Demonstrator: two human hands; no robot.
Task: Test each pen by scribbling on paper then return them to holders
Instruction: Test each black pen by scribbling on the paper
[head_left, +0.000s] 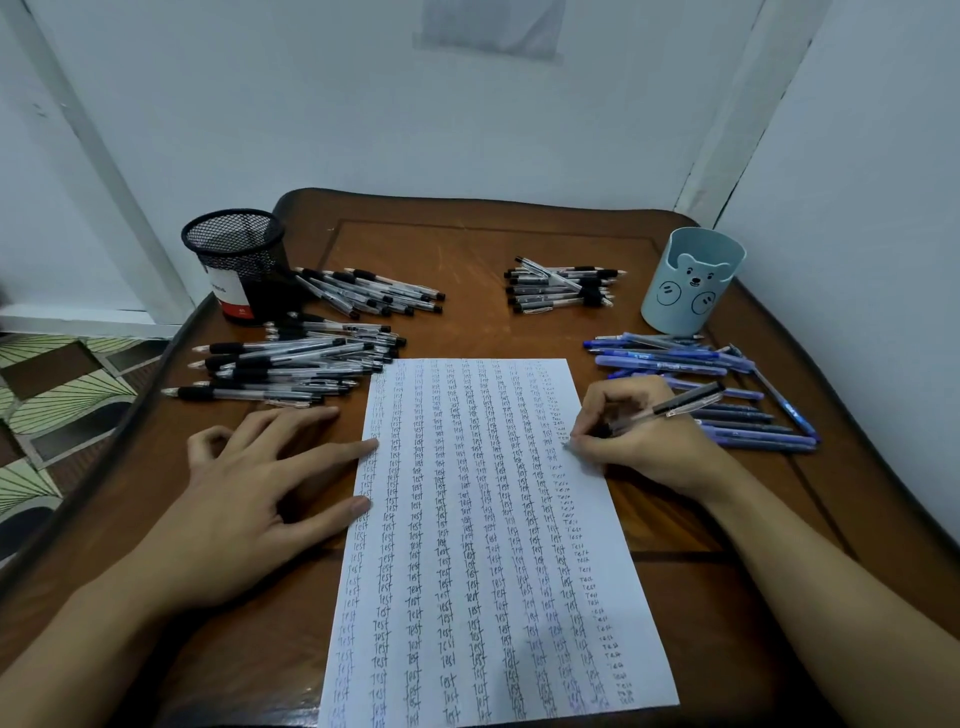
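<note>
The brown table (467, 239) carries a sheet of paper (483, 519) crowded with columns of "test". Black pens (291, 364) lie heaped to its left and blue pens (727, 364) to its right. Behind them stand a mesh holder (236, 260) and a blue bear cup (691, 280). My left hand (249, 493) lies flat, fingers straight, tips on the paper's left edge. My right hand (644, 436) pinches a pen (670, 408) — tip on the paper's right margin.

— Holders?
— Two: one black mesh holder (234, 249), one pale blue bear cup (691, 291).
— Paper?
— One sheet (488, 545).
— Pens?
— Four heaps. Three are black-grip: far-left heap (374, 293), near-left heap (291, 364), centre heap (556, 293). One blue heap (675, 358). Plus one single pen (685, 397). Pens per heap: too tangled to count.
</note>
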